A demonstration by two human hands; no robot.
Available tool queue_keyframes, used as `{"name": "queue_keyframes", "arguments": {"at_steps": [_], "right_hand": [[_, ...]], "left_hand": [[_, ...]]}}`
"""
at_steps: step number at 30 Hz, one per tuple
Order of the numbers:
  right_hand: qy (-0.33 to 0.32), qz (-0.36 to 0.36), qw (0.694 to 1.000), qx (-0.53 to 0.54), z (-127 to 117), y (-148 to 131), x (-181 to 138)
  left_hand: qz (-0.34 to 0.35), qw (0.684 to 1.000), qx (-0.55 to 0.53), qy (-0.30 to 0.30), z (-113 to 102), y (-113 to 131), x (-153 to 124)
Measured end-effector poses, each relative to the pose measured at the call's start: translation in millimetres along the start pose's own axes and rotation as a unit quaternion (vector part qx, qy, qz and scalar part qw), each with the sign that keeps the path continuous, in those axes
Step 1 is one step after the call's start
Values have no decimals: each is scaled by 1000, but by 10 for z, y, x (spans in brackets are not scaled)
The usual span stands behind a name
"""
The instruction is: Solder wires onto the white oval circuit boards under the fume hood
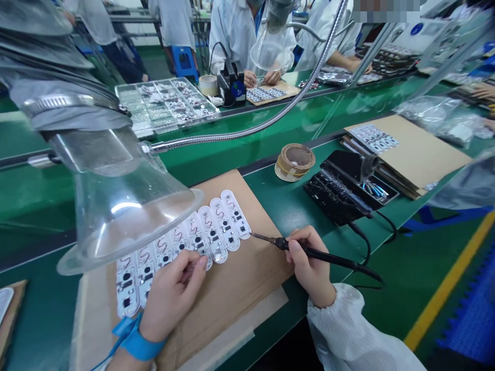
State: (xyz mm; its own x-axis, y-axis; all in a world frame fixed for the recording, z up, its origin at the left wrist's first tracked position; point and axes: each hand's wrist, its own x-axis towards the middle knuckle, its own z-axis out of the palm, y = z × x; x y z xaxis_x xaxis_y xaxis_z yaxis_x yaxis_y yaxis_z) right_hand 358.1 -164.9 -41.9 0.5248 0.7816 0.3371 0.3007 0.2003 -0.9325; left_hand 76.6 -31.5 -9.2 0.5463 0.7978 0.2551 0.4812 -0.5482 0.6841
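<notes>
A strip of several white oblong circuit boards (201, 234) lies on a brown cardboard sheet (240, 278). My left hand (172, 293), a blue strap at its wrist, rests on the strip's near edge with its fingers curled and pinched together; I cannot make out anything between them. My right hand (307, 263) grips a black soldering iron (320, 253) like a pen. The iron's tip points left and sits just right of the last board in the strip.
A clear fume-extraction funnel (119, 206) on a flexible metal hose hangs over the strip's left part. The black soldering station (344, 188) and a tape roll (294, 161) stand to the right. Trays of parts lie on the green conveyor (270, 129); people in white coats work beyond it.
</notes>
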Motion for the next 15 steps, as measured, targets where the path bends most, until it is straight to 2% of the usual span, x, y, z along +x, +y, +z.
{"name": "queue_keyframes", "arguments": {"at_steps": [15], "right_hand": [[1,3,1000,11,4,6,3]], "left_hand": [[-17,1000,-10,-14,-9,48,23]]}}
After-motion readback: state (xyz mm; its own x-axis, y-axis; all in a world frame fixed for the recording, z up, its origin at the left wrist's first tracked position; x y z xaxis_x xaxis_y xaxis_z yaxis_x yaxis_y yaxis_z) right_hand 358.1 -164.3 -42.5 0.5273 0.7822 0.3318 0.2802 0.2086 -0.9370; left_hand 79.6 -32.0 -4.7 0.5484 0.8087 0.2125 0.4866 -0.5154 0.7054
